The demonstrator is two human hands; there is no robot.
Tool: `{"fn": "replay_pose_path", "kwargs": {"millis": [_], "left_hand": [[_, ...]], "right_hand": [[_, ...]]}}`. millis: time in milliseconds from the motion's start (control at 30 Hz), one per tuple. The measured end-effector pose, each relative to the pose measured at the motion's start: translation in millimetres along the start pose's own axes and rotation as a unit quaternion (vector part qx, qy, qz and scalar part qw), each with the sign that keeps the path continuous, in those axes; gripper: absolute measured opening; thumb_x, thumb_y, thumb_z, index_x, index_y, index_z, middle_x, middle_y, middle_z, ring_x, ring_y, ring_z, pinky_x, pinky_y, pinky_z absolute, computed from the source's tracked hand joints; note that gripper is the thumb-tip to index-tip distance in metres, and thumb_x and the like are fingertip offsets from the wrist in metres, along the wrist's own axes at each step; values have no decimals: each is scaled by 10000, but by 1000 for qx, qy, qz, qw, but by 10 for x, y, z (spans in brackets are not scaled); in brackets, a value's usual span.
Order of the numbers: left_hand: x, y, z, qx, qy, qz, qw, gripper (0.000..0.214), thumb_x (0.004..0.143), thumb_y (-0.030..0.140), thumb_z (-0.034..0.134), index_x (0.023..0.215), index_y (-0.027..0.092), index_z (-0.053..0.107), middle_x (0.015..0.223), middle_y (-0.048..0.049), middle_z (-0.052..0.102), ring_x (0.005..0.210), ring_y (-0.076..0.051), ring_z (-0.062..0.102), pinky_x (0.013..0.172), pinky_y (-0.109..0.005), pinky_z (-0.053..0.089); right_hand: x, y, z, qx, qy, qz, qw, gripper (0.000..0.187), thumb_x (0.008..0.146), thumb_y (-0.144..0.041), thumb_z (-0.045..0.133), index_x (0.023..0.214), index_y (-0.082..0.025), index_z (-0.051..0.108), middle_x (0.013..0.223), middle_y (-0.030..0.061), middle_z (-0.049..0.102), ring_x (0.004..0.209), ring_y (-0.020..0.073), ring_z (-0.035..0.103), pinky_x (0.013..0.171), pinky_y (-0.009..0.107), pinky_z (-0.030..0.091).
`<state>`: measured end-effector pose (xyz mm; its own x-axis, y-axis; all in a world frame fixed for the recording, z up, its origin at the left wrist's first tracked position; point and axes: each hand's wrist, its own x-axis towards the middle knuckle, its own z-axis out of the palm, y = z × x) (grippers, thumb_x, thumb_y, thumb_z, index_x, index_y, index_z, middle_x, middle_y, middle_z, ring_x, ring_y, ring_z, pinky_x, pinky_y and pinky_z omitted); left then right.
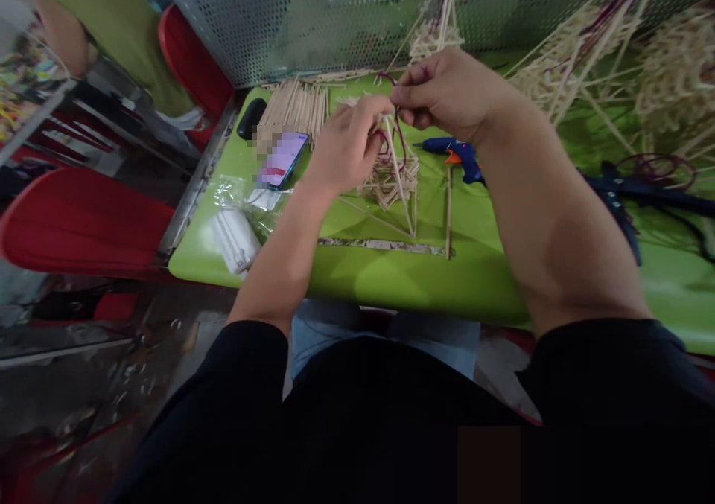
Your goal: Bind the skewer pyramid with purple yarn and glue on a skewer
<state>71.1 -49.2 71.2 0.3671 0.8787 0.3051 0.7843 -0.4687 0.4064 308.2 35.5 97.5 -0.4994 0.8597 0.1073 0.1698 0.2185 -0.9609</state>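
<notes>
A small frame of thin wooden sticks (394, 180) stands on the green table (391, 273), with long sticks rising to a peak. My left hand (349, 147) is closed around the top of those sticks. My right hand (447, 91) pinches a dark purple cord (398, 128) at the peak, just right of my left fingers. The cord loops down over the sticks between both hands.
A bundle of loose sticks (293, 109), a phone (283, 159), a black case (251, 117) and plastic bags (237, 232) lie at the left. A blue glue gun (455, 154) sits right of the frame. Finished stick structures (564, 72) stand at the back right. Red chairs (83, 221) are on the left.
</notes>
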Motion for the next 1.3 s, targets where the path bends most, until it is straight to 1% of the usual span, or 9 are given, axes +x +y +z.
{"fn": "replay_pose_path", "kwargs": {"millis": [267,467,600,733,867,967,1067,1167,1300], "left_hand": [[-33,-21,-96,18,3,-24,1000,507,1273,677,449,1514,375,776,1590,-151,826,1783,-387,588,1456,-654,472],[-37,-1,-374,4,-17,25,1000,525,1205,737,538,1499,433,850,1560,-112,855,1876,-415,407,1416,-746,467],[-132,2,-620,27,19,68,997,312,1163,629,664,1222,495,939,1517,-76,868,1746,-464,519,1402,-813,460],[-258,60,-804,7,39,74,996,284,1164,584,774,997,389,897,1543,-13,881,1559,-366,666,1415,-694,504],[-309,108,-883,-64,3,63,996,395,1230,566,764,978,275,852,1342,23,931,1385,-245,743,1400,-581,529],[-323,109,-900,-98,-42,50,993,336,1223,511,760,1008,278,869,1228,-8,933,1293,-252,804,1288,-556,599],[-360,68,-917,-120,-41,36,991,252,1127,455,820,951,292,896,1155,-53,948,1173,-304,878,1145,-547,658],[-421,-25,-979,-114,-52,22,992,269,1073,530,879,980,285,940,1116,-73,963,1095,-349,898,1067,-560,670],[-492,-141,-1089,-107,-59,22,992,362,1035,657,956,1010,296,963,1049,-44,961,1033,-347,865,1001,-562,668]], "right_hand": [[9,-82,-18,11,1,16,1000,261,1008,-326,1045,866,-224,852,683,-34,716,593,88,527,579,283,360],[-147,-325,-16,12,1,7,1000,327,1114,-18,861,823,-164,832,677,-12,740,576,81,559,539,235,411],[-219,-430,27,-4,10,-14,1000,376,1115,67,777,819,-157,834,643,-25,720,556,74,551,557,226,415],[-202,-460,61,-29,21,-36,999,353,1094,43,828,816,-175,832,642,-42,723,559,75,527,564,243,386],[-188,-428,63,-52,41,-67,996,330,1097,-36,863,822,-213,814,696,-50,742,621,86,529,618,263,383],[-193,-397,48,-90,29,-94,991,223,1092,-165,884,894,-253,832,762,-50,774,692,112,546,682,292,408],[-161,-373,35,-127,35,-106,986,194,1020,-296,936,861,-295,824,766,-34,779,685,148,543,670,349,388],[-94,-350,29,-138,55,-113,982,252,922,-389,992,786,-322,791,709,-26,747,648,179,526,647,378,380],[-28,-318,32,-129,71,-125,981,300,871,-493,1019,815,-330,774,681,-30,720,638,189,549,675,392,463]]}}
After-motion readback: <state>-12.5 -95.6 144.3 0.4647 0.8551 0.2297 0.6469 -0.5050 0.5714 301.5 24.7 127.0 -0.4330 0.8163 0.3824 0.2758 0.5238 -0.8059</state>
